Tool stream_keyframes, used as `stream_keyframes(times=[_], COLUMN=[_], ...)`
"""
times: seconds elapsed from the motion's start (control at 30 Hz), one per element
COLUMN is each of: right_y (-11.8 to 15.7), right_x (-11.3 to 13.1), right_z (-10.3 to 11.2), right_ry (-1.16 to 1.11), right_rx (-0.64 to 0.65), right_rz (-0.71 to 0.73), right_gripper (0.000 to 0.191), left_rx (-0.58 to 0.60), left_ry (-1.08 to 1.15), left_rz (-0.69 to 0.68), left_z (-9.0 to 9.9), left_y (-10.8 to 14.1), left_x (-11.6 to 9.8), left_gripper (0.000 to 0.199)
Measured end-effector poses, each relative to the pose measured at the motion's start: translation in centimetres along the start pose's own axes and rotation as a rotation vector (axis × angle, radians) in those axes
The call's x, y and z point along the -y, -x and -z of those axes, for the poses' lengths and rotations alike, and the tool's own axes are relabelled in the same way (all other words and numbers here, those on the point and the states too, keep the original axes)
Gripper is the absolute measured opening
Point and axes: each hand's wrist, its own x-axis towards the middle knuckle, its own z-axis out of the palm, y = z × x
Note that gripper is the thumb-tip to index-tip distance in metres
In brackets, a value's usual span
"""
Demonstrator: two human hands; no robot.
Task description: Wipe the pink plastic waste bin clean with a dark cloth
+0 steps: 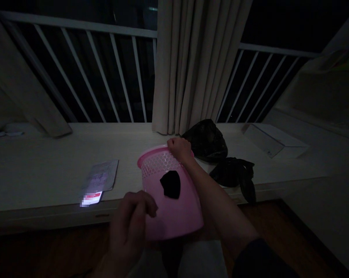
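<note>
A pink plastic basket with a honeycomb-patterned band lies tipped, its rim toward the window ledge. My right hand is closed over the rim at its far right side. Against the basket's pink side shows a small black patch; I cannot make out what it is. Near the basket's left side is my left hand, its fingers curled; whether something small is between them is hidden in the dim light.
Two black plastic bags rest on the white ledge right of the basket. A white box sits farther right. A lit phone and a flat packet lie left. Curtains and railings stand behind.
</note>
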Motion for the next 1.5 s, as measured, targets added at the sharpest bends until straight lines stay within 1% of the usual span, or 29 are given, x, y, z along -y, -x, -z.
stream_keyframes(times=[0.07,0.13,0.2,0.27,0.3,0.37,0.4,0.47,0.53,0.57,0.6,0.7,0.73,0.83,0.87,0.97,1.03,1.07,1.17,1.2,1.27,1.37,1.4,1.43,1.5], right_y=[0.1,0.1,0.2,0.2,0.2,0.2,0.2,0.2,0.2,0.2,0.2,0.2,0.3,0.3,0.3,0.3,0.3,0.3,0.3,0.3,0.2,0.2,0.2,0.2,0.2], right_x=[0.0,0.0,-0.1,-0.2,-0.2,-0.2,-0.2,-0.2,-0.2,-0.2,-0.2,-0.3,-0.3,-0.5,-0.5,-0.5,-0.5,-0.5,-0.6,-0.6,-0.6,-0.6,-0.6,-0.6,-0.7], right_z=[0.1,0.1,0.1,0.1,0.0,0.0,0.0,0.0,0.1,0.1,0.1,0.1,0.1,0.0,0.0,0.0,0.1,0.1,0.1,0.1,0.1,0.1,0.1,0.0,0.0], right_ry=[-0.004,-0.007,-0.007,-0.004,-0.001,0.003,0.005,0.003,-0.001,-0.004,-0.006,-0.007,-0.006,-0.003,-0.002,-0.003,-0.006,-0.008,-0.010,-0.010,-0.010,-0.011,-0.011,-0.011,-0.011], right_rx=[0.005,0.007,0.002,-0.005,-0.007,-0.008,-0.007,-0.005,-0.004,-0.003,-0.004,-0.007,-0.007,-0.004,-0.002,0.003,0.007,0.009,0.009,0.009,0.008,0.009,0.010,0.011,0.013], right_rz=[-0.002,-0.003,-0.001,-0.001,-0.002,-0.002,-0.002,0.000,0.002,0.003,0.004,-0.001,-0.004,-0.018,-0.021,-0.020,-0.018,-0.018,-0.017,-0.016,-0.018,-0.023,-0.024,-0.024,-0.024], right_gripper=[0.045,0.045,0.044,0.044,0.043,0.043,0.042,0.042,0.043,0.043,0.043,0.044,0.045,0.045,0.045,0.046,0.046,0.046,0.045,0.045,0.044,0.044,0.044,0.044,0.044], left_rx=[0.057,0.119,0.207,0.288,0.312,0.325,0.310,0.241,0.158,0.148,0.168,0.292,0.297,0.219,0.214,0.299,0.328,0.317,0.234,0.226,0.259,0.366,0.369,0.349,0.270], left_ry=[-0.192,-0.394,-0.544,-0.668,-0.729,-0.840,-0.886,-0.945,-0.977,-0.983,-0.984,-0.997,-1.018,-1.080,-1.080,-1.027,-1.009,-1.010,-1.035,-1.034,-1.010,-0.943,-0.930,-0.928,-0.943], left_rz=[-0.135,-0.272,-0.391,-0.458,-0.456,-0.411,-0.375,-0.312,-0.286,-0.281,-0.280,-0.270,-0.250,-0.171,-0.159,-0.206,-0.235,-0.233,-0.168,-0.154,-0.158,-0.226,-0.245,-0.250,-0.229], left_z=[-0.9,-1.9,-2.8,-3.6,-3.8,-4.0,-4.0,-3.7,-3.4,-3.3,-3.3,-3.4,-3.4,-3.3,-3.3,-3.3,-3.3,-3.3,-3.1,-3.0,-3.0,-2.8,-2.7,-2.6,-2.4], left_y=[-1.1,-1.9,-2.2,-2.2,-2.2,-2.0,-2.0,-1.8,-1.4,-1.2,-0.9,-0.3,-0.1,0.2,0.4,0.8,0.8,0.7,0.2,0.2,0.1,0.0,-0.2,-0.3,-0.6], left_x=[1.2,2.5,3.7,4.9,5.4,6.1,6.3,6.6,6.5,6.5,6.3,6.1,6.2,6.4,6.4,6.4,6.4,6.4,6.5,6.5,6.5,6.6,6.7,6.8,6.9], left_gripper=[0.024,0.015,0.007,0.014,0.021,0.033,0.034,0.030,0.027,0.028,0.031,0.042,0.043,0.042,0.042,0.043,0.043,0.043,0.042,0.042,0.043,0.045,0.044,0.043,0.041])
